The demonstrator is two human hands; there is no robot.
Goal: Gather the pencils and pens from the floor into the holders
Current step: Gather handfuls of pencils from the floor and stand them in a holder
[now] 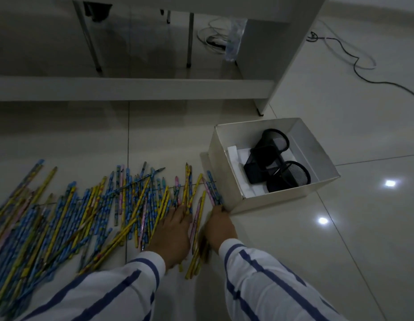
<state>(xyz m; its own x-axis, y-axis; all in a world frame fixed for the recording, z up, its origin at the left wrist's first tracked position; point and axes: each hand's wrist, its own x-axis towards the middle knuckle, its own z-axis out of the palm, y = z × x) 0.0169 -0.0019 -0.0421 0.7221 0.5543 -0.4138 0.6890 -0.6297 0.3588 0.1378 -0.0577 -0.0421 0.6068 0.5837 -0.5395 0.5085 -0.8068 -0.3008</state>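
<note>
One wide-angle camera, worn on the head, looks forward and down at the tiled floor (340, 239) from close above. The left hand (172, 232) and right hand (221, 228) sit low at centre, nearest the lens. The pencils (74, 216) spread leftward from the left hand. The white box (282, 198) lies just beyond the right hand, and the desk frame (131, 89) stands farther ahead.

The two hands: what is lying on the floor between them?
A few pencils, pink and yellow, lie between the left hand and the right hand, seen in the head view.
</note>
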